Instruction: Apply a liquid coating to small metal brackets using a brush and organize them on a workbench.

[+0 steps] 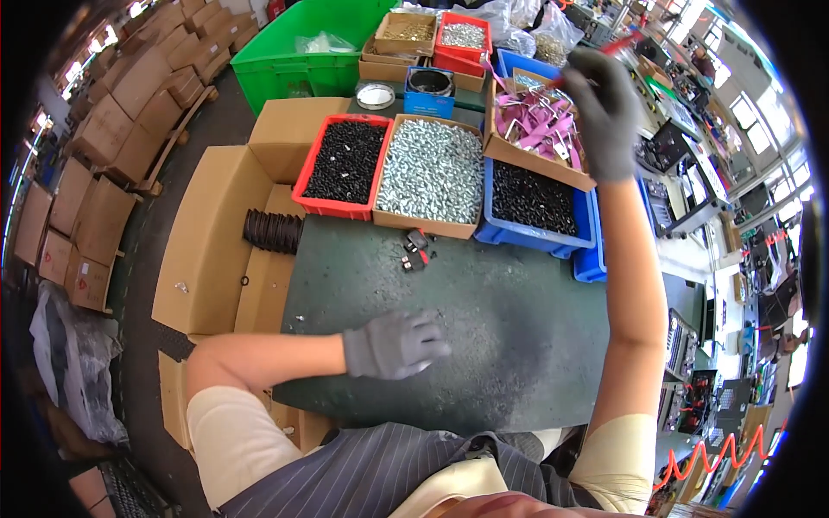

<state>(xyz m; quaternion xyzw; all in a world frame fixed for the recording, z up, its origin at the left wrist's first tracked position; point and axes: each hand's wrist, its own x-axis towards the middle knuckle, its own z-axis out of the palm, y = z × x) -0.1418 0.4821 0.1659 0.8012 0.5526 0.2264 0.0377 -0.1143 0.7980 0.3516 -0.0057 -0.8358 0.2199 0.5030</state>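
Observation:
My left hand [395, 345], in a grey glove, hovers over or rests on the dark green tabletop [492, 345]; its fingers are loosely stretched and hold nothing I can see. My right hand [606, 112], also gloved and blurred, is raised at the far right beside a cardboard box of pink-purple strips with metal pieces [540, 121]. A thin red thing [622, 43] shows on both sides of its closed fingers; its kind is too blurred to tell. Small red-and-black parts [415, 250] lie on the table, beyond my left hand.
Along the table's far side stand a red bin of black parts [348, 160], a carton of silvery metal parts [429, 171] and a blue bin of black parts [531, 200]. An open carton [203, 233] with stacked dark rings [273, 231] stands left. Behind is a green crate [285, 65].

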